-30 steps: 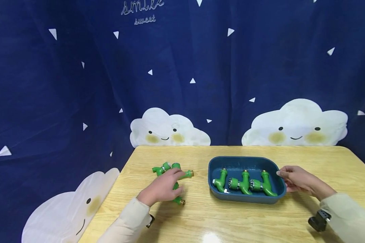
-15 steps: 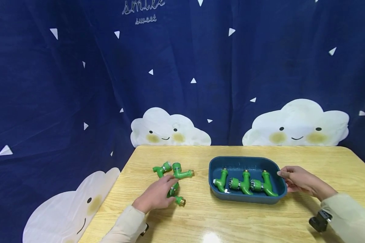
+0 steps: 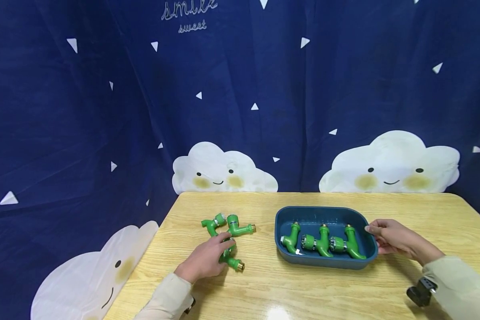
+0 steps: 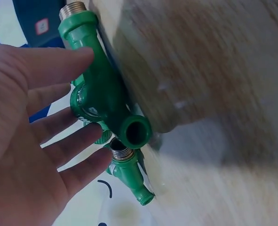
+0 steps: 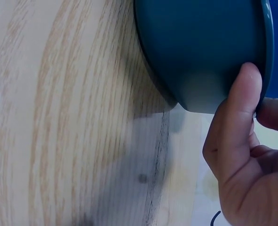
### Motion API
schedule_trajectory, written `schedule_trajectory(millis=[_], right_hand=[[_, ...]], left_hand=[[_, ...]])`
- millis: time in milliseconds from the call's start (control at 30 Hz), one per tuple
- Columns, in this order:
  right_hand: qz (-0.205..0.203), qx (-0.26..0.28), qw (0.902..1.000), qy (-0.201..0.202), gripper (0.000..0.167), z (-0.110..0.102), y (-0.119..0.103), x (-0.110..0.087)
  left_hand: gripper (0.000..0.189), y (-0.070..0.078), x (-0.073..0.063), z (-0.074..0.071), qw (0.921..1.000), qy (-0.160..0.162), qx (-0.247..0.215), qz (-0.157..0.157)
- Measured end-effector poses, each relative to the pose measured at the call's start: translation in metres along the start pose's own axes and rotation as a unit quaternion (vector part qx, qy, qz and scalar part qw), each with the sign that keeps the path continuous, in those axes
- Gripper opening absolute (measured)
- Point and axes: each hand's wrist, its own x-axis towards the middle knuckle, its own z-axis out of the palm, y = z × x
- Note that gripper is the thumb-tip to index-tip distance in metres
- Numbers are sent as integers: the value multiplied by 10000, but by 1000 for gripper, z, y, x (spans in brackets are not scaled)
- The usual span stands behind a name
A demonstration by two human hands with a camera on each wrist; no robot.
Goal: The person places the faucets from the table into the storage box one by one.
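In the head view my left hand is at the nearest green tap on the left of the table. The left wrist view shows this tap between my thumb and fingers; some fingertips are hidden behind it. Two more green taps lie just beyond: one with its brass thread to the right, one at the far left. My right hand pinches the right rim of a dark blue plastic basin, thumb outside in the right wrist view. Three green taps lie in a row inside the basin.
The basin stands on a light wooden table, right of the loose taps. Behind the table hangs a dark blue curtain with white triangles and clouds. A small black device sits at my right wrist.
My left hand has shifted left and down from above the loose taps to the nearest one, its thumb coming in against it. The right hand stays on the basin's rim.
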Motion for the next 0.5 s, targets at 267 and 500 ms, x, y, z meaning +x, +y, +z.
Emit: schedule_trajectory(millis=[267,500], right_hand=[[41,5,10000,19,26,0,-2,-1],[60,-3,10000,67,25,2,-3,-2]], left_hand=[[59,1,1,7,9998,-50,181,-71],[53,7,3,10,9995,97,204,-228]])
